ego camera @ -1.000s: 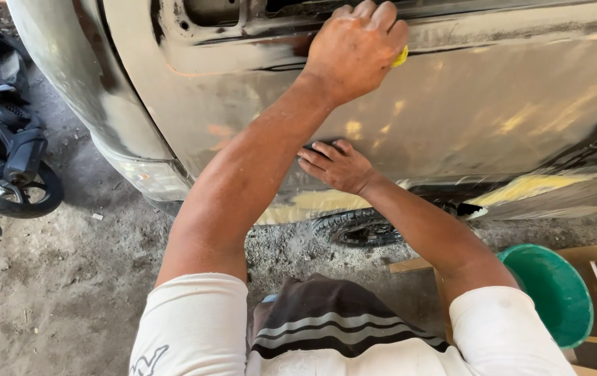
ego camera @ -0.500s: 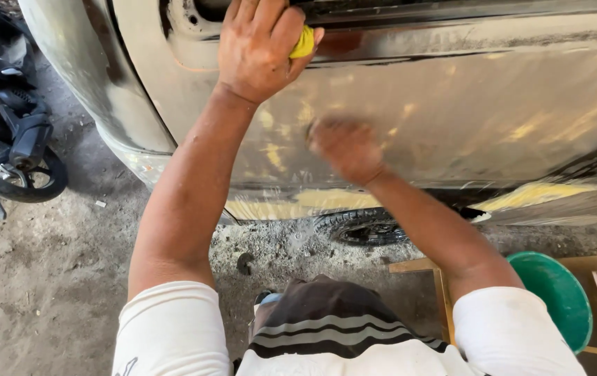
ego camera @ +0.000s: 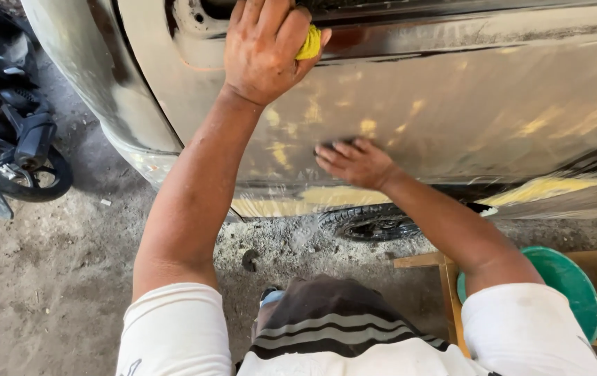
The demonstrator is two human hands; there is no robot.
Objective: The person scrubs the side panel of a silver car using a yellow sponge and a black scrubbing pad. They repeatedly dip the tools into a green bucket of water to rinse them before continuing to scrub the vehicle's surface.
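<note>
Hands on a sanded car panel

Left hand now sits high on the car body panel, near its upper edge beside the round recess, its grip clamped on a yellow sponge that peeks out between fingers and thumb. A second ago that hand was further along the same upper band, so it has slid sideways toward the recess, and the wiping has moved on to a fresh patch of the panel. Right hand lies lower, near the panel's bottom edge, fingers spread flat and a dark sheet, probably abrasive paper, showing just under the fingertips; its grip is pressed down rather than curled. It has stayed in much the same spot, blurred half a second ago, so the rubbing goes on there. Below, a green basin rests by a wooden frame on the dirt floor, and a motorbike wheel stands off to the left.
</note>
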